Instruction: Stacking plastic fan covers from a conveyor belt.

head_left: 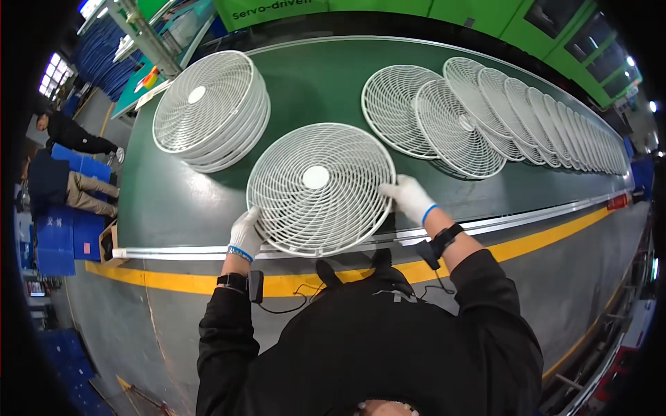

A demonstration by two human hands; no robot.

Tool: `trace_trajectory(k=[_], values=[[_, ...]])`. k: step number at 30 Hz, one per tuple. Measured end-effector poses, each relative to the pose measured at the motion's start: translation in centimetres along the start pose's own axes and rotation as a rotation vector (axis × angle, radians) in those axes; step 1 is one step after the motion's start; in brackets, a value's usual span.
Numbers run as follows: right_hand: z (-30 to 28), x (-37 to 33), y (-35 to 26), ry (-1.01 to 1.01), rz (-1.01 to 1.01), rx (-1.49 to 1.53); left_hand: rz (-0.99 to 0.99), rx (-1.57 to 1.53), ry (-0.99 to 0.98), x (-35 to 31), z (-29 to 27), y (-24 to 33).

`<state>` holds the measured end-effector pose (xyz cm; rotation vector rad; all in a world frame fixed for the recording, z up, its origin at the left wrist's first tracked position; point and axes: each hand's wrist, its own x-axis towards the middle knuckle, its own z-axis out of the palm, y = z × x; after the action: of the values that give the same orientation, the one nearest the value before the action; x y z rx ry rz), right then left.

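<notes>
A round white fan grille [316, 177] with spiral ribs and a solid round centre is held in front of me, over the near edge of the green table. My left hand [245, 234], in a white glove, grips its lower left rim. On the grille's right rim, my gloved right hand [411, 198] closes with the thumb near the front face. To the left stands a stack of similar grilles [208, 111]. Another grille [460, 129] leans on others to the right, the nearest one to my right hand.
A long row of overlapping grilles [555, 128] runs along the green table [312, 83] to the far right. Green machinery [479, 21] stands behind. Blue boxes [59, 236] and two people [83, 139] are at the far left. A yellow line [173, 280] marks the floor.
</notes>
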<state>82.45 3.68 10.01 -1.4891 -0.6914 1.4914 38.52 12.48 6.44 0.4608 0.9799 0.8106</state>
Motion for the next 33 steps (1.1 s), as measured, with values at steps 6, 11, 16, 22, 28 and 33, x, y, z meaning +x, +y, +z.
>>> trace_trajectory(k=[6,11,16,22,28,33], values=[[-4.3,-1.1,2.3,0.315,-0.194,-0.691,0.402,1.376,0.56,1.2,4.8,4.4],[-17.6,-1.4,-0.6,0.664,-0.38,-1.064,0.518,0.771,-0.149,-5.8,27.0,5.1],[-27.7,0.7,-1.9,0.649,-0.589,-1.308,0.808,0.661,-0.73,-14.8,44.3,-0.1],[-29.1,0.2,-3.1,0.264,-0.733,-1.429,0.62,0.65,-0.503,-17.4,45.8,-4.7],[-26.9,1.7,-1.5,-0.007,-0.83,-1.446,0.528,0.663,-0.439,-16.7,51.7,-7.8],[-25.5,3.9,-3.5,-0.121,-0.867,-1.513,0.484,0.63,-0.409,-17.1,55.2,-9.9]])
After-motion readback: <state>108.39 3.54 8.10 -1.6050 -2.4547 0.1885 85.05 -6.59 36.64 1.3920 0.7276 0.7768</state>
